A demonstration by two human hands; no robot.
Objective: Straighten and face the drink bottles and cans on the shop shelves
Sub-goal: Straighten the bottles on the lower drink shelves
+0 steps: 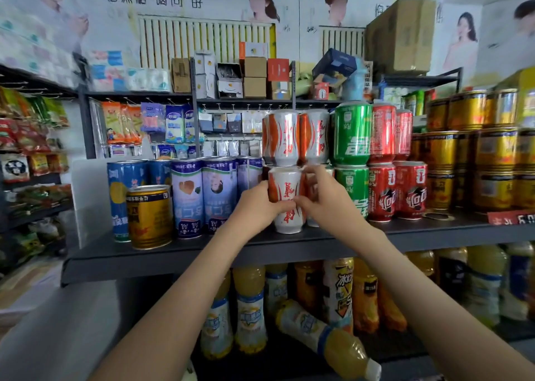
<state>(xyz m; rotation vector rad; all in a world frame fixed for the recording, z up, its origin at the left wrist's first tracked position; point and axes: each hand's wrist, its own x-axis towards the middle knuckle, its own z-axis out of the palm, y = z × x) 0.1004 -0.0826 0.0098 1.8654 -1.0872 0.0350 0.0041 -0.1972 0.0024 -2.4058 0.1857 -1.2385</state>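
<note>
Both hands, the left hand (pixel 258 204) and the right hand (pixel 321 195), grasp the white aluminium can with red lettering (pixel 286 204) on the dark metal shelf (pixel 434 233), probably to turn its label forward.

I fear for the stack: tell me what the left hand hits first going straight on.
The white can: the left hand grips it. What stands behind is hidden.

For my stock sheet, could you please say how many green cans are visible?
2: a lower green can on the shelf, an upper green can stacked on it. More may hide behind.
</note>
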